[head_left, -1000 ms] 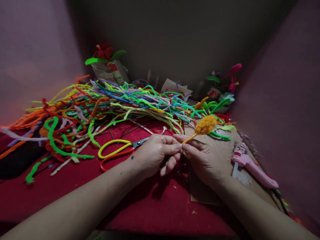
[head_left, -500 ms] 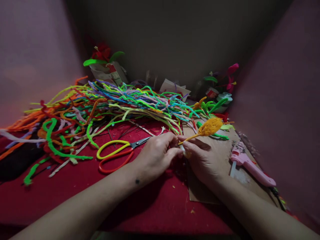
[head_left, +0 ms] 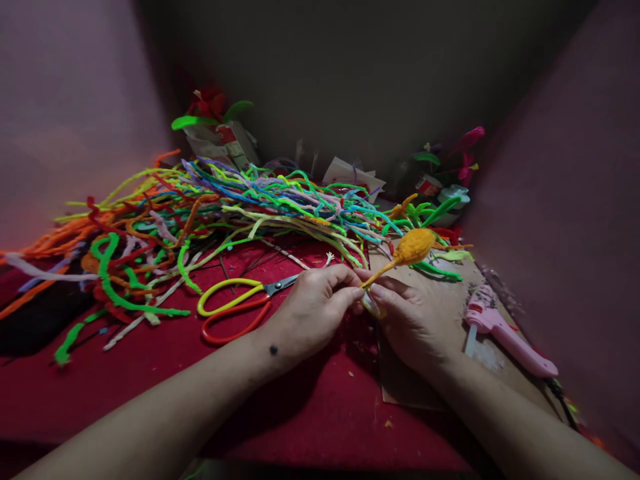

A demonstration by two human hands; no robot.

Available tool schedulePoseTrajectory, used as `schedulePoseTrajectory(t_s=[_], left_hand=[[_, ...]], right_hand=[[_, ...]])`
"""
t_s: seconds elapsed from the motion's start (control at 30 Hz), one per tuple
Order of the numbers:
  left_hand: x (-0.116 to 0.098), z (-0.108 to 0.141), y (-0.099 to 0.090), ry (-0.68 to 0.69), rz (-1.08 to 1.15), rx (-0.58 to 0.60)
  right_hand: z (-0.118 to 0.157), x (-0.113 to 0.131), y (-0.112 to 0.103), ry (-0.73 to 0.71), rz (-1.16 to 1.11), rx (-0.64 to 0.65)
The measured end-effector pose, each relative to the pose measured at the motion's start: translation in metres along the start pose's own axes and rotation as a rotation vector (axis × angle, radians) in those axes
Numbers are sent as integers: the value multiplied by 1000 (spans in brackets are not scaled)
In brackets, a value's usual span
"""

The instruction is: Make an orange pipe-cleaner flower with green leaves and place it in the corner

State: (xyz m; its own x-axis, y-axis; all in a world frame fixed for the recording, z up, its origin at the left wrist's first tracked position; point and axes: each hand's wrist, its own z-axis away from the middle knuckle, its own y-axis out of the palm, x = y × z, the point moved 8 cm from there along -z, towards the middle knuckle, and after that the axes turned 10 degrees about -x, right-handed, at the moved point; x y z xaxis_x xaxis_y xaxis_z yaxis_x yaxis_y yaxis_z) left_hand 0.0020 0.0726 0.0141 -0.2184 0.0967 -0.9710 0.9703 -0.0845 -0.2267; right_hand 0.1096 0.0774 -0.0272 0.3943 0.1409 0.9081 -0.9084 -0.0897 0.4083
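Between my two hands is an orange-yellow pipe-cleaner flower bud point(head_left: 415, 247), its fuzzy head tilted up to the right on a thin stem. My left hand point(head_left: 315, 303) is closed, thumb and forefinger pinching the lower end of the stem. My right hand point(head_left: 417, 320) is also closed, its thumb and fingers around the stem just below the head. A small pale white and yellow piece point(head_left: 371, 305) shows under the right fingertips; I cannot make out what it is. Scissors point(head_left: 273, 288) with one yellow and one red handle lie beside my left hand, their tips hidden behind it.
A heap of colourful pipe cleaners point(head_left: 280, 193) spreads across the back and left of the red cloth point(head_left: 320, 413). On the right, a pink glue gun point(head_left: 510, 333) lies on a cardboard sheet point(head_left: 407, 390). Pipe-cleaner flowers point(head_left: 207, 107) stand at the back by the wall.
The flower bud has turned slightly and its head sits a little lower and to the left relative to my hands. The whole view has shifted slightly. Both hands keep their pinch.
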Motion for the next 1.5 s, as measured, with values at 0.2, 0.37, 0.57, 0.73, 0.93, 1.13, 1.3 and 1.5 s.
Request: schedulePoseTrajectory(t_s=[0.2,0.37,0.57,0.73,0.93,1.13,1.3,1.5], left_hand=[[23,7,18,-400,463,258],[29,8,24,-442,629,425],[23,5,23,-367,545,419],[7,0,11,-88,119,226],[-13,7,1,455,-456,-71],[-18,17,5,663,-572,-96],[-20,11,-4,512,-354,-141],[3,1,0,47,53,-37]], right_hand=[[-3,-7,3,76,-33,64],[-4,-12,1,114,-29,49],[-5,-9,-3,31,-17,8],[-3,-3,-7,-25,18,-51],[-4,-5,-8,5,-7,-85],[-1,-5,-5,-53,88,-45],[2,-3,-3,-56,110,-21],[-1,1,-6,-96,220,-36]])
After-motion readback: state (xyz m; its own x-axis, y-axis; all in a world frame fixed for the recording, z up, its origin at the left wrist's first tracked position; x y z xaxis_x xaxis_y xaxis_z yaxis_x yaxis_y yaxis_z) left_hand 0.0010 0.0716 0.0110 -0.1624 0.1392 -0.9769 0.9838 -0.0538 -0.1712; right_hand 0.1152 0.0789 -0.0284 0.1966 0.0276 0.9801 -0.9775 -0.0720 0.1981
